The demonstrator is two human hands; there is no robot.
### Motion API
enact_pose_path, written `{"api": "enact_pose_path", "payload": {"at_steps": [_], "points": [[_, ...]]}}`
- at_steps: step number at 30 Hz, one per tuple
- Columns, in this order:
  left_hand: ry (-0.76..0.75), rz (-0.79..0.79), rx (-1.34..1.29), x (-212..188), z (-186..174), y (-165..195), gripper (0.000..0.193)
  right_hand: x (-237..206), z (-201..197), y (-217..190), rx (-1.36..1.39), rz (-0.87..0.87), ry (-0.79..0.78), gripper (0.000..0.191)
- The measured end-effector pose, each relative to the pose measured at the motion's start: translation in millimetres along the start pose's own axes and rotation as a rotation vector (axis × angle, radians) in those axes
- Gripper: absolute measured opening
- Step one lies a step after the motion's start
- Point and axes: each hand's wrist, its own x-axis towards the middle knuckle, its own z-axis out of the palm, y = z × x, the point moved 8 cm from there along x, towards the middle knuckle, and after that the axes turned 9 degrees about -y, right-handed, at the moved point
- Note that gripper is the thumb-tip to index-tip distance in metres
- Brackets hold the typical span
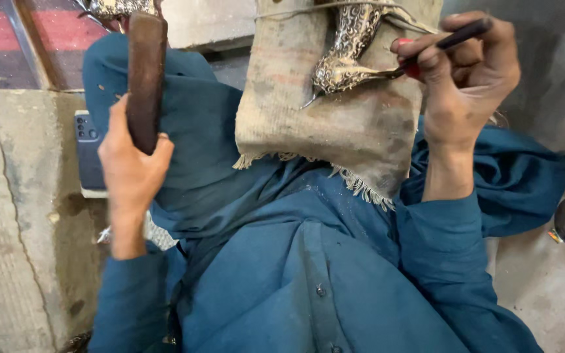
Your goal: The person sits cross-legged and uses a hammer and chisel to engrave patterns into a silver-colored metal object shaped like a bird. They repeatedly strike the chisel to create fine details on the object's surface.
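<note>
Blue tunic (308, 274) is filling the near part of the view, both sleeves reaching away from the camera. Left hand (132, 170) is wrapping fully around the lower end of a brown wooden handle (146, 72), fingers closed tight, handle standing upright above the fist; its top end is running out of view, head not visible. Phone (89, 153) is lying just left of that fist, on the stone ledge (14, 196). Right hand (469, 78) is pinching a thin dark tool (456, 38) between thumb and fingers, grip closed, tool slanting down-left from the fingers. Tool tip is touching the metal piece (348, 52), just left of the right hand. Piece is silvery, shiny, curved, tapering to a point, covered in raised scroll pattern. It is lying on a frayed beige cloth pad (335, 124), string crossing above it. Farther off, red mat (34, 33) top left.
</note>
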Motion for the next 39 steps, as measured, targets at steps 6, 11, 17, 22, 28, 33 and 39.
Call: {"api": "enact_pose_path", "payload": {"at_steps": [6, 11, 17, 22, 28, 33, 39], "points": [[0.076, 0.014, 0.048, 8.6, 15.1, -14.9, 0.056, -10.5, -3.7, 15.5, 0.015, 0.035, 0.113, 0.032], [0.117, 0.053, 0.103, 10.2, 26.7, -23.4, 0.051, -48.0, -19.9, 20.6, 0.089, 0.051, 0.271, 0.029], [0.071, 0.122, 0.065, 19.3, 38.9, -26.7, 0.041, -115.3, -26.6, 38.4, 0.16, 0.131, 0.442, 0.011], [-0.121, -0.13, 0.184, 41.1, 56.8, -32.5, 0.039, -150.1, -35.3, 53.6, 0.097, 0.17, 0.534, 0.007], [-0.611, -0.139, 0.323, 47.3, 90.1, -29.8, 0.047, -160.5, -34.0, 62.9, -0.025, 0.317, 0.543, 0.007], [-0.96, -0.019, 0.315, 22.1, 117.5, -22.6, 0.061, -151.4, -12.1, 56.0, -0.203, 0.358, 0.52, 0.01], [-1.083, -0.081, 0.174, 14.6, 124.1, -31.6, 0.076, -121.6, 11.1, 33.6, -0.403, 0.555, 0.347, 0.01]]}}
